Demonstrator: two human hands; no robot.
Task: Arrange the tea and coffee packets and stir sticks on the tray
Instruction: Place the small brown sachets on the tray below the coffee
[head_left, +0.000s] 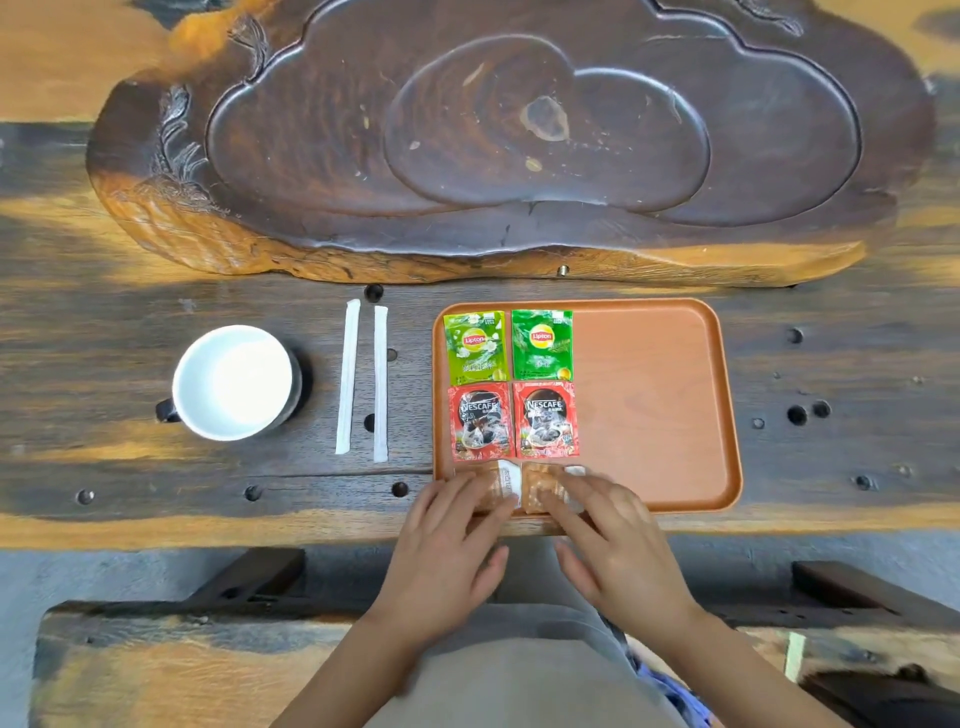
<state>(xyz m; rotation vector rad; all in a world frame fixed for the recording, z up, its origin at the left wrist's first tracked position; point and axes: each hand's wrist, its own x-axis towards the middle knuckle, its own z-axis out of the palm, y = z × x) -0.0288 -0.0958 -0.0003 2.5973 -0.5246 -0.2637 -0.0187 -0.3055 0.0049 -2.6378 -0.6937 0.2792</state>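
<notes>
— Dark wooden table (130, 493), carved tea board (519, 130) at the back. What's left of the tray?

— I note a white cup (234, 382), then two wrapped stir sticks (348, 376), side by side, off the tray.

— And on the orange tray (649, 405)?

— Two green tea packets (475, 345) above two red coffee packets (480, 421), squared up. My left hand (447, 540) and right hand (618, 535) press two tan packets (506, 486) flat at the near edge, fingers spread, gripping nothing.

— Next?

— Likely squaring these, then fetching the sticks.
</notes>
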